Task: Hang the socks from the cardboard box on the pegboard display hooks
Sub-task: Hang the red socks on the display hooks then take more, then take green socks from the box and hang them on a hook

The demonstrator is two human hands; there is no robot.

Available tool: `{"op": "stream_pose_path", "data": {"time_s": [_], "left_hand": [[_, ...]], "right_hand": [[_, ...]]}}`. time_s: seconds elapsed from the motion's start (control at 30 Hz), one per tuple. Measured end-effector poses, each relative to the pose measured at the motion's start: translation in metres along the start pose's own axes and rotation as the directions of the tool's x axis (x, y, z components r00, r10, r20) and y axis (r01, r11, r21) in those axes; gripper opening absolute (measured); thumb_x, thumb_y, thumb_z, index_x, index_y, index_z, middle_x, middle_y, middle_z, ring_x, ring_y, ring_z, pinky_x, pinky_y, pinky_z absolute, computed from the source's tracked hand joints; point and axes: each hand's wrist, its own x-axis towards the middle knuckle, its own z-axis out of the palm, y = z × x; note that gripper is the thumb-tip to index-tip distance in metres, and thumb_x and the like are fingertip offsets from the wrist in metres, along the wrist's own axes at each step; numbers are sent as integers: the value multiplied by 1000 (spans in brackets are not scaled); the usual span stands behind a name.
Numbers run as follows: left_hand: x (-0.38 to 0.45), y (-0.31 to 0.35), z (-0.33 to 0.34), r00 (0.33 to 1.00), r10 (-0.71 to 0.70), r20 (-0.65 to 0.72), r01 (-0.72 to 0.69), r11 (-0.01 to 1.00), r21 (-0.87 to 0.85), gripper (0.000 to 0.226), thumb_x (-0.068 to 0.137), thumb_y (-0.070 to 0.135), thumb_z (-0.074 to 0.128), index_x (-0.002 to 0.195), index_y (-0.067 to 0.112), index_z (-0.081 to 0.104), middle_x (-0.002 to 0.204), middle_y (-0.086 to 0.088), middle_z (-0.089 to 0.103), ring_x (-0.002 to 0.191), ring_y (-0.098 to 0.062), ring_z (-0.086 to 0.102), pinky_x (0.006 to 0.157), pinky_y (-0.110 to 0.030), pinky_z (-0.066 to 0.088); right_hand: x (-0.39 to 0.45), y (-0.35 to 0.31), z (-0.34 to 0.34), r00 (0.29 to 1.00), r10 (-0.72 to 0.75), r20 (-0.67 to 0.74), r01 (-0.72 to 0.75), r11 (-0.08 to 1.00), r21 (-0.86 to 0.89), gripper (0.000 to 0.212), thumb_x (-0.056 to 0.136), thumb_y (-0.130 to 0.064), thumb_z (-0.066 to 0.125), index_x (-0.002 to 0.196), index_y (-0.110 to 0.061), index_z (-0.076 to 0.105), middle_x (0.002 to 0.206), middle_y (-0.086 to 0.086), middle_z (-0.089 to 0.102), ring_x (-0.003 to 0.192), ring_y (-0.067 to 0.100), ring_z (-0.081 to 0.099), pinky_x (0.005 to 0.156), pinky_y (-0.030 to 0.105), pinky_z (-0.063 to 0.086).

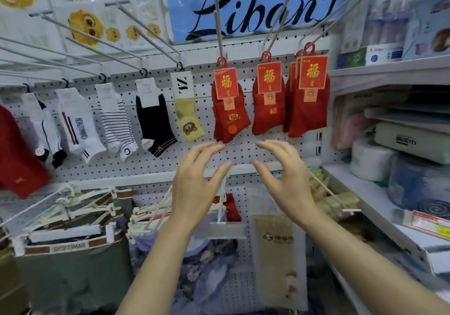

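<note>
Done: red socks on three hooks | Left hand, right hand: fingers apart, empty | Remaining: box unseen, cannot tell

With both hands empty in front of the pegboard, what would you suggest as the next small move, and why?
Probably lower a hand to fetch another pair. Left hand and right hand hold nothing, and the red socks already hang on their hooks; the box is out of view.
</note>
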Motion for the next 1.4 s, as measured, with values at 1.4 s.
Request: {"op": "stream_pose_path", "data": {"time_s": [1.4], "left_hand": [[-479, 182, 142, 178, 273, 945, 295, 902, -316, 30, 89, 37, 68, 119, 33, 67, 100, 23, 61, 87, 9, 57, 79, -5, 40]], "right_hand": [[-561, -107, -269, 378, 873, -308, -808, 149, -569, 37, 87, -44, 54, 110, -20, 70, 92, -11, 67, 87, 14, 63, 74, 25, 50]]}}
